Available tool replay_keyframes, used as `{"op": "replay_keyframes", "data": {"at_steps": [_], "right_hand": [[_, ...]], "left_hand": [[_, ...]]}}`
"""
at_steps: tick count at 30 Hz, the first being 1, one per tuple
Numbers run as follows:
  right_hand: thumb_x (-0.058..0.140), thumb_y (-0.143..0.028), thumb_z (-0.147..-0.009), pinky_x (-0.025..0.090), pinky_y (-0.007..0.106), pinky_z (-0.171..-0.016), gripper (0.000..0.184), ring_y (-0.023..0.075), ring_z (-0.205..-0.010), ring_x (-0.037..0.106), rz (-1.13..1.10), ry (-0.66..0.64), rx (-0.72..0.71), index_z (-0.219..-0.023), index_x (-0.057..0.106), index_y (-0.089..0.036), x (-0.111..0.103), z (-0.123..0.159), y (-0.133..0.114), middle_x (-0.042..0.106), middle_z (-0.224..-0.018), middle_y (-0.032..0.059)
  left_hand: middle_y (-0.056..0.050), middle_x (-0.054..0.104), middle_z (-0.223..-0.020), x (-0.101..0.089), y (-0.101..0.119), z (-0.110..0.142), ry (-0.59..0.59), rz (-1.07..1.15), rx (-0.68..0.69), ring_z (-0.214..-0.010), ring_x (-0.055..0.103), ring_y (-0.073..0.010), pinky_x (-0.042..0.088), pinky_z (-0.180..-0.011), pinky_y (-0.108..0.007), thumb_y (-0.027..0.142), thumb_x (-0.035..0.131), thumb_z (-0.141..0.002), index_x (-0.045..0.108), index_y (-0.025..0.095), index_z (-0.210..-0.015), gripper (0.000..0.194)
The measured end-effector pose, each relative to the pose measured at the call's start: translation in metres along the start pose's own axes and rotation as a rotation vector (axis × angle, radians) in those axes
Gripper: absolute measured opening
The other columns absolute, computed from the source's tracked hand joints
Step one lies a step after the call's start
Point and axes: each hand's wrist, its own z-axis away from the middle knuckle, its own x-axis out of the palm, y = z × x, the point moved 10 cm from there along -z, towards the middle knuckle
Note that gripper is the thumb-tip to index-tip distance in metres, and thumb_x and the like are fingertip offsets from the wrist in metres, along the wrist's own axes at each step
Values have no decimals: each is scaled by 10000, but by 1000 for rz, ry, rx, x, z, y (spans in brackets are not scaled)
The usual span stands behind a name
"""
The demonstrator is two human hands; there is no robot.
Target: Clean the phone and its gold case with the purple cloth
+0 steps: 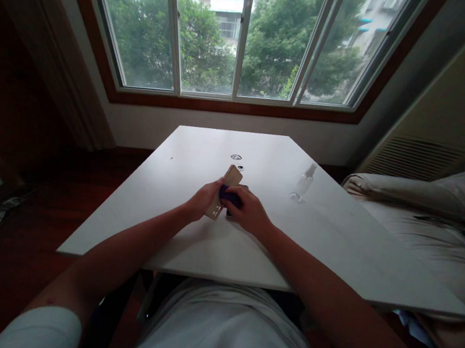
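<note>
Over the middle of a white table [334, 250], my left hand [204, 197] is closed round a flat beige phone-like slab [229, 180] that tilts up and away from me. Pressed against the slab's face is a small dark purple cloth [229, 196], with my right hand [249, 210] closed on it. Both hands touch each other just above the tabletop. A dark flat thing peeks out behind my right hand; what it is I cannot make out.
A small clear spray bottle [303, 184] stands on the table to the right of my hands. Two small round marks [236, 157] lie further back. A bed with a pillow [435, 195] adjoins the table's right edge. A wide window [242, 32] faces me.
</note>
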Motion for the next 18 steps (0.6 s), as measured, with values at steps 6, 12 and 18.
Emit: {"op": "replay_keyframes", "data": {"at_steps": [6, 12, 18], "right_hand": [[650, -281, -892, 510, 368, -858, 250, 230, -971, 649, 26, 25, 76, -1139, 652, -246, -6, 0, 7, 691, -1099, 55], [655, -330, -889, 507, 364, -821, 247, 227, -924, 644, 63, 69, 161, -1117, 660, -234, -10, 1, 15, 689, -1052, 60], [658, -347, -882, 513, 370, -833, 261, 230, -938, 641, 25, 82, 177, -1119, 666, -237, -14, 0, 22, 693, -1047, 55]], "left_hand": [[-84, 710, -810, -1, 0, -1, -9, -53, 10, -628, 630, -148, 521, -568, -247, 538, 582, -953, 720, 83, -1031, 481], [-112, 722, -869, -2, -7, -5, -41, -54, -5, -669, 657, -171, 558, -619, -279, 578, 573, -945, 709, 83, -1102, 537], [-132, 731, -940, -3, -11, -8, -42, -49, -12, -719, 686, -192, 589, -668, -313, 575, 569, -948, 694, 90, -1144, 539]]}}
